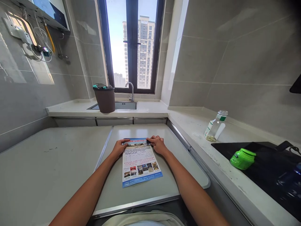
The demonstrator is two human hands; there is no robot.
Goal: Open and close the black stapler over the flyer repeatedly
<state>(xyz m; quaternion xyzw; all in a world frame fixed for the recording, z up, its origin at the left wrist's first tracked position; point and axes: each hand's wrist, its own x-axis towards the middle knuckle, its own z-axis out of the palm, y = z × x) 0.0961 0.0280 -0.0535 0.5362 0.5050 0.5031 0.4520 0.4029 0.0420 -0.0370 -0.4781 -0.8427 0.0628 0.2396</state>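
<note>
A printed flyer [141,160] with a blue border, red heading and small photos lies face up on the pale folding tabletop [164,185]. My left hand [119,148] is at its upper left corner, fingers bent over the edge and closed on the paper. At the upper right corner is my right hand [158,144], its fingers curled together. A small dark object [148,142] shows at those fingertips, over the paper's edge; its kind cannot be made out. Part of the flyer's top edge is hidden by the fingers.
Right counter: a clear glass jar [215,127], a green plastic jar [243,158] lying tilted on a black surface [261,175]. Behind the table, a brown bin [104,99] stands at the sink [127,105] with its faucet [132,91]. Another tabletop section [54,169] extends left.
</note>
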